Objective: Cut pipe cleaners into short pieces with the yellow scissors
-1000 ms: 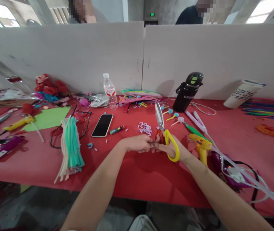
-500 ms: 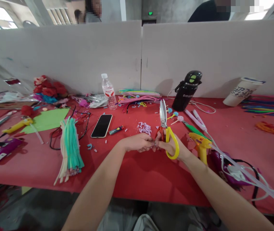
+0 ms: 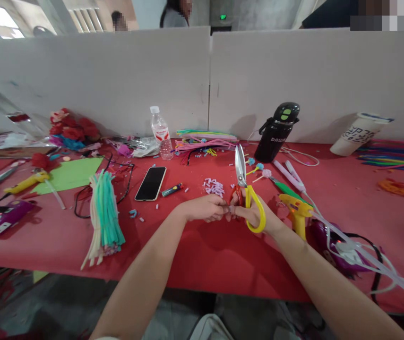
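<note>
Mid-work, as I read it. Landmark: the purple pile, short loose bits on the red table. Done, judging by looks: those bits are already short, and three small sticks with puffed heads lie beyond and to the right of the pile. Left: the small piece at the fingertips, just nearer the person than the pile and a little right, is in hand, not set down. The turquoise and cream bundle, well left of the pile and nearer, lies untouched. Final count: can't tell.

Grip: left hand pinches the small piece; right hand meets it there, thumb at the piece, while also holding the scissors. Which fingers pass through the yellow loop, can't tell.

Scissors sit just right of the pile. Long axis runs away from the person, slightly leftward; tips point past the pile toward the white partition, loop toward the person. Blades look together. The small piece's axis: too small to tell.
</note>
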Action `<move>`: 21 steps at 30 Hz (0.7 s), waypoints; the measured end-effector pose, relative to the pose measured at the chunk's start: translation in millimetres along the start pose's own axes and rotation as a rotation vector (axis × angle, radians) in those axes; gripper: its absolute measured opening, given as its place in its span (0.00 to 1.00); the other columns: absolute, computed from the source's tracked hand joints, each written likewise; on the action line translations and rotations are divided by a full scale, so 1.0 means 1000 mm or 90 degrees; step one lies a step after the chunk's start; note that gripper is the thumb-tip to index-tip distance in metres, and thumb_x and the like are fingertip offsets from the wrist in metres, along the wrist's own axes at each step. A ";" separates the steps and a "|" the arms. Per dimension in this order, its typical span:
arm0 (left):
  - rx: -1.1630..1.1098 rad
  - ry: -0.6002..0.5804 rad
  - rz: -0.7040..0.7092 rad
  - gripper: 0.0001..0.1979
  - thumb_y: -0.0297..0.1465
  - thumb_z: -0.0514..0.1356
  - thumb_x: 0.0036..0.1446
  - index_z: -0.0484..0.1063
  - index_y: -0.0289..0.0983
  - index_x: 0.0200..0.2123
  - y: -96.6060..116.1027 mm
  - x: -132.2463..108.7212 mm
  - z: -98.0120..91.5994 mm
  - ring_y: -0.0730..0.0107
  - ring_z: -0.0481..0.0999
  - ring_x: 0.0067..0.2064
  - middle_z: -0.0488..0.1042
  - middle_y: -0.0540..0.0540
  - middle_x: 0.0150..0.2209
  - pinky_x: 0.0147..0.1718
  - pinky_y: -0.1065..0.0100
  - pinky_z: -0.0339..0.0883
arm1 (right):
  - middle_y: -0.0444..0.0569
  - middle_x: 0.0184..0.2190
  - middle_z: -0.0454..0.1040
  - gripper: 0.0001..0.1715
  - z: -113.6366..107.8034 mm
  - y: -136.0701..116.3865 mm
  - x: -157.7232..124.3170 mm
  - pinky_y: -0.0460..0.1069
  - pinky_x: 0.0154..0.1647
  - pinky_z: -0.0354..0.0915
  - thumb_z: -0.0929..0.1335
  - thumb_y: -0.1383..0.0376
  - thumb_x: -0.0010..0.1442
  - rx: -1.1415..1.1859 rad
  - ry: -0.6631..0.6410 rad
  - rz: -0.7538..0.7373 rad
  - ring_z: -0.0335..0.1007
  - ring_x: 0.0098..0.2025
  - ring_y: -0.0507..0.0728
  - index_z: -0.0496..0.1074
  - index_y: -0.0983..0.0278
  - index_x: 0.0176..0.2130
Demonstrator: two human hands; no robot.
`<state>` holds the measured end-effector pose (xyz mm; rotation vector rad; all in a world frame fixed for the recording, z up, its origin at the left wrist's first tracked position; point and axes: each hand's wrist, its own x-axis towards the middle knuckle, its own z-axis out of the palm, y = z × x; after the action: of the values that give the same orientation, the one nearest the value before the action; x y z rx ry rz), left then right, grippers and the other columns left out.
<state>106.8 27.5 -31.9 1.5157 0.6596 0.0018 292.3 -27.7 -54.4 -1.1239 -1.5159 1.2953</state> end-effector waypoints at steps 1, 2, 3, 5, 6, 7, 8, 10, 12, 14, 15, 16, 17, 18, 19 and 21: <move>0.005 -0.002 0.002 0.19 0.45 0.56 0.58 0.71 0.33 0.34 0.000 -0.001 0.000 0.80 0.54 0.21 0.55 0.55 0.21 0.21 0.72 0.48 | 0.45 0.22 0.73 0.06 0.000 -0.001 0.000 0.48 0.27 0.64 0.68 0.67 0.52 0.016 -0.002 0.003 0.69 0.24 0.53 0.64 0.63 0.30; 0.011 0.000 0.002 0.19 0.45 0.56 0.58 0.71 0.33 0.35 0.001 -0.002 -0.001 0.80 0.54 0.21 0.56 0.55 0.21 0.22 0.72 0.48 | 0.45 0.22 0.73 0.06 0.001 -0.002 0.000 0.48 0.27 0.64 0.68 0.66 0.52 0.031 -0.001 0.007 0.68 0.24 0.52 0.64 0.63 0.30; 0.019 0.006 0.003 0.20 0.46 0.56 0.58 0.72 0.33 0.35 0.002 -0.003 -0.002 0.80 0.55 0.21 0.56 0.54 0.22 0.22 0.72 0.49 | 0.44 0.21 0.73 0.07 0.001 -0.003 0.000 0.48 0.27 0.64 0.68 0.66 0.51 0.044 0.005 0.011 0.68 0.24 0.52 0.63 0.63 0.30; 0.039 0.020 0.004 0.21 0.48 0.55 0.57 0.72 0.34 0.35 0.003 -0.005 -0.003 0.79 0.56 0.22 0.58 0.54 0.22 0.22 0.72 0.50 | 0.43 0.20 0.71 0.09 0.001 -0.004 0.000 0.47 0.26 0.63 0.69 0.65 0.50 0.062 0.025 0.016 0.67 0.23 0.52 0.62 0.62 0.30; 0.049 0.026 0.007 0.22 0.48 0.55 0.57 0.72 0.34 0.35 0.004 -0.006 -0.004 0.79 0.56 0.22 0.59 0.54 0.22 0.22 0.72 0.50 | 0.42 0.20 0.70 0.10 0.000 -0.005 0.000 0.47 0.25 0.63 0.69 0.65 0.49 0.069 0.036 0.016 0.66 0.23 0.52 0.61 0.62 0.30; 0.058 0.029 0.013 0.22 0.48 0.55 0.58 0.72 0.34 0.36 0.004 -0.006 -0.005 0.78 0.57 0.22 0.60 0.53 0.22 0.22 0.72 0.50 | 0.41 0.20 0.70 0.11 0.000 -0.004 0.000 0.47 0.25 0.63 0.69 0.65 0.49 0.078 0.046 0.016 0.66 0.23 0.51 0.60 0.61 0.30; 0.065 0.031 0.021 0.22 0.48 0.54 0.58 0.72 0.34 0.36 0.005 -0.007 -0.006 0.78 0.57 0.22 0.61 0.53 0.22 0.22 0.72 0.50 | 0.41 0.20 0.69 0.11 -0.001 -0.004 0.000 0.47 0.25 0.63 0.69 0.66 0.48 0.086 0.054 0.015 0.65 0.23 0.51 0.60 0.61 0.30; 0.083 0.044 0.043 0.21 0.47 0.53 0.59 0.72 0.34 0.36 0.005 -0.007 -0.006 0.78 0.58 0.23 0.61 0.53 0.22 0.22 0.72 0.51 | 0.40 0.21 0.68 0.12 -0.002 -0.004 0.001 0.47 0.25 0.63 0.69 0.66 0.47 0.098 0.068 0.016 0.65 0.23 0.51 0.60 0.61 0.30; 0.108 0.073 0.064 0.22 0.47 0.52 0.60 0.72 0.33 0.35 0.004 -0.006 -0.004 0.77 0.58 0.23 0.61 0.53 0.21 0.23 0.72 0.52 | 0.40 0.21 0.67 0.12 -0.002 -0.004 0.002 0.47 0.24 0.63 0.68 0.66 0.47 0.106 0.083 0.012 0.64 0.22 0.50 0.60 0.61 0.30; 0.135 0.103 0.082 0.21 0.46 0.50 0.61 0.71 0.33 0.33 0.003 -0.003 -0.002 0.77 0.59 0.23 0.61 0.53 0.21 0.25 0.73 0.54 | 0.40 0.21 0.67 0.11 -0.002 -0.007 0.003 0.47 0.24 0.63 0.68 0.66 0.47 0.095 0.100 0.004 0.65 0.22 0.51 0.60 0.60 0.30; 0.149 0.125 0.093 0.21 0.45 0.50 0.62 0.71 0.34 0.32 0.002 -0.002 -0.002 0.77 0.60 0.24 0.62 0.52 0.22 0.26 0.73 0.55 | 0.40 0.21 0.67 0.11 -0.001 -0.008 0.003 0.47 0.25 0.63 0.68 0.65 0.47 0.084 0.110 0.000 0.65 0.23 0.51 0.60 0.60 0.30; 0.164 0.159 0.106 0.21 0.45 0.50 0.62 0.70 0.34 0.31 0.001 -0.001 -0.002 0.76 0.61 0.25 0.63 0.52 0.23 0.27 0.73 0.56 | 0.40 0.21 0.67 0.11 -0.001 -0.010 0.003 0.48 0.25 0.64 0.68 0.64 0.48 0.067 0.120 -0.002 0.66 0.23 0.52 0.59 0.60 0.30; 0.180 0.204 0.119 0.21 0.44 0.49 0.62 0.69 0.34 0.30 0.001 0.000 -0.004 0.76 0.62 0.27 0.64 0.51 0.24 0.29 0.73 0.57 | 0.41 0.21 0.68 0.12 -0.001 -0.012 0.002 0.48 0.26 0.65 0.69 0.63 0.49 0.044 0.134 0.000 0.67 0.23 0.52 0.59 0.60 0.30; 0.198 0.259 0.131 0.20 0.44 0.49 0.62 0.69 0.34 0.29 0.000 0.000 -0.006 0.75 0.64 0.29 0.66 0.51 0.26 0.31 0.73 0.58 | 0.41 0.21 0.69 0.14 -0.002 -0.014 0.001 0.48 0.26 0.65 0.69 0.61 0.50 0.017 0.147 0.007 0.68 0.23 0.53 0.59 0.60 0.29; 0.214 0.323 0.140 0.20 0.44 0.49 0.62 0.68 0.34 0.29 -0.001 0.000 -0.009 0.75 0.64 0.30 0.66 0.50 0.27 0.32 0.73 0.58 | 0.41 0.20 0.68 0.15 -0.003 -0.015 0.000 0.49 0.25 0.65 0.70 0.59 0.51 -0.015 0.161 0.018 0.68 0.22 0.53 0.58 0.60 0.29; 0.228 0.446 0.146 0.20 0.43 0.48 0.62 0.67 0.34 0.29 -0.003 -0.002 -0.017 0.74 0.63 0.30 0.66 0.50 0.27 0.31 0.73 0.58 | 0.40 0.17 0.66 0.19 -0.006 -0.016 -0.004 0.48 0.22 0.63 0.70 0.55 0.53 -0.080 0.172 0.046 0.66 0.18 0.53 0.58 0.60 0.28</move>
<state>97.2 42.0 -32.3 1.9416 1.0728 0.6430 297.4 -30.8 -37.6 -1.3855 -1.3800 1.0579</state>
